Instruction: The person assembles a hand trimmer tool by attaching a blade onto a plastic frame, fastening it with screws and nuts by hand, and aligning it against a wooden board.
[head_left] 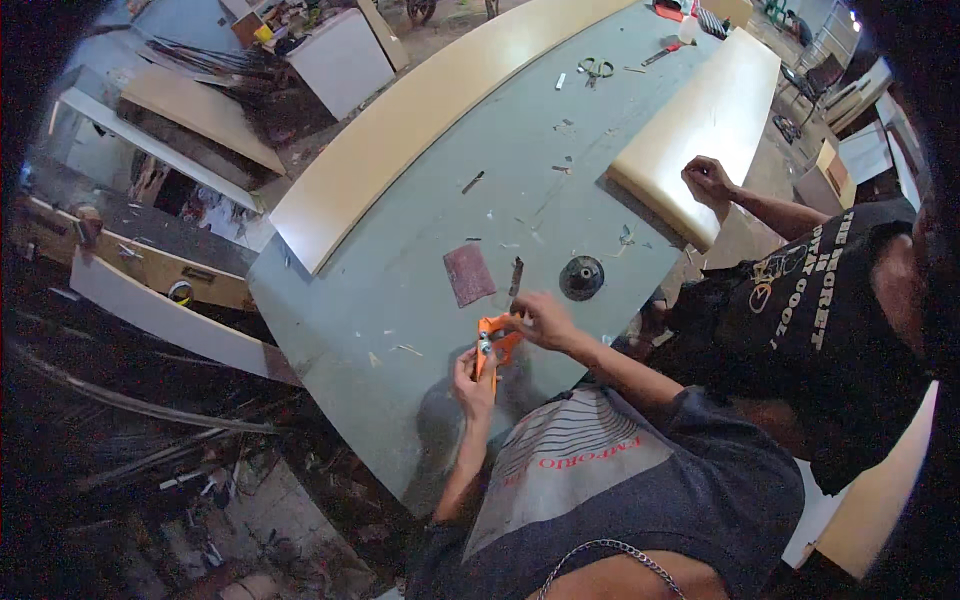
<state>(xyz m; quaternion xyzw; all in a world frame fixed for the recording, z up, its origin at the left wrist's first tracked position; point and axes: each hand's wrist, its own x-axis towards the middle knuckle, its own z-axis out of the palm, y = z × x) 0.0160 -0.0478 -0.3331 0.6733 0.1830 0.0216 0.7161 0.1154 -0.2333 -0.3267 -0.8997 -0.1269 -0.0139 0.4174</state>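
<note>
An orange hand tool [487, 340] with round metal fittings is held over the near part of the grey-green table [400, 300]. My left hand [474, 385] grips its lower left side, fingers closed around it. Curled at the tool's right side is my right hand [543, 322], its fingertips at the orange part; its grip is partly hidden. A narrow dark strip [517, 275] lies just beyond the right hand. Past the tool is a reddish-brown sheet of sandpaper [469, 275], and a black round cone-like piece [582, 278] sits to the right.
A long pale panel [390, 140] lines the table's far left edge. At the right, a co-worker's hand [708, 180] rests over another pale board [700, 130]. Green-handled scissors [597, 70] lie farther back among scraps. A white cabinet [342, 65] stands beyond.
</note>
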